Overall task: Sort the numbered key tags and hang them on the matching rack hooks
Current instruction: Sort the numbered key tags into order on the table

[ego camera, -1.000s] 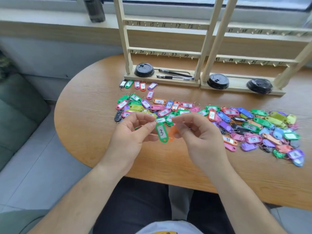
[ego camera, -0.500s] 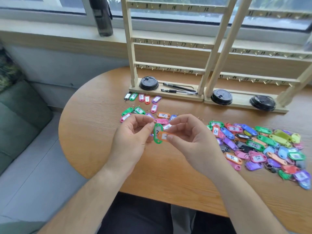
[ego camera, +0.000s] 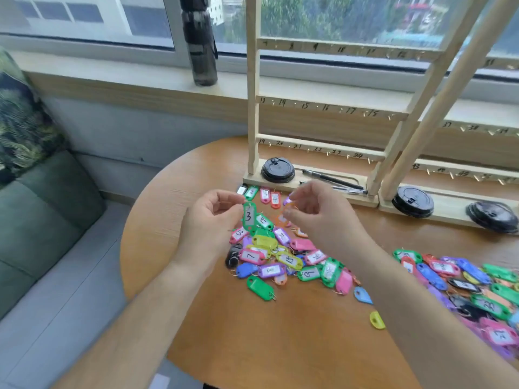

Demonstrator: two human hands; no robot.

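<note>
My left hand (ego camera: 213, 220) pinches the ring of a green tag marked 3 (ego camera: 249, 216), which hangs upright above the pile of key tags (ego camera: 280, 256). My right hand (ego camera: 317, 214) is just right of it and pinches an orange tag (ego camera: 281, 219), largely hidden by the fingers. The two tags hang apart. A short row of tags (ego camera: 264, 195) lies at the foot of the left wooden rack (ego camera: 317, 148), whose bars carry numbered hooks. A second rack (ego camera: 463, 175) stands to the right, with more tags (ego camera: 463, 282) spread in front of it.
Black cup lids (ego camera: 278, 169) (ego camera: 412, 201) (ego camera: 493, 216) and pens (ego camera: 334, 181) lie on the rack bases. A dark bottle (ego camera: 200, 43) stands on the window sill. A green sofa (ego camera: 42, 206) is left of the round wooden table (ego camera: 280, 332).
Both hands have moved away from me toward the left rack. The green and orange tags, held together before, now hang apart, one in each hand. The view has tilted up.
</note>
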